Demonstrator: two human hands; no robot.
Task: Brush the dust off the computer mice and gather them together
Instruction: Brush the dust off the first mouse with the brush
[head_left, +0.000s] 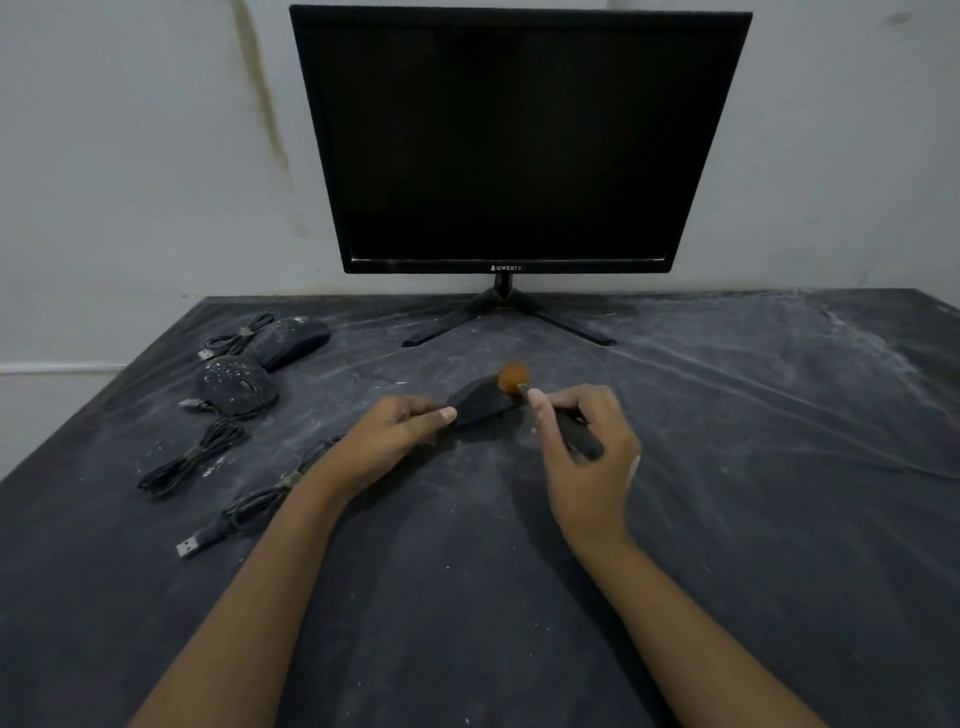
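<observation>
At centre frame, the left hand (400, 426) pinches a black mouse (480, 402) by its near end. The right hand (582, 436) curls round a brush (513, 378), whose orange bristles touch the mouse's far end. At upper left lie two dust-speckled mice (296, 338) (236, 384) just beside each other, cables bundled. The dark monitor (519, 140) reads "QWERTY" on its lower edge. White dust streaks the black table cover (727, 467).

We are looking across a dim table (727, 467) covered in dark cloth that is carrying streaks of white dust, toward a black monitor (514, 140) standing before a pale wall (130, 156) bearing a brownish vertical stain (262, 98).
</observation>
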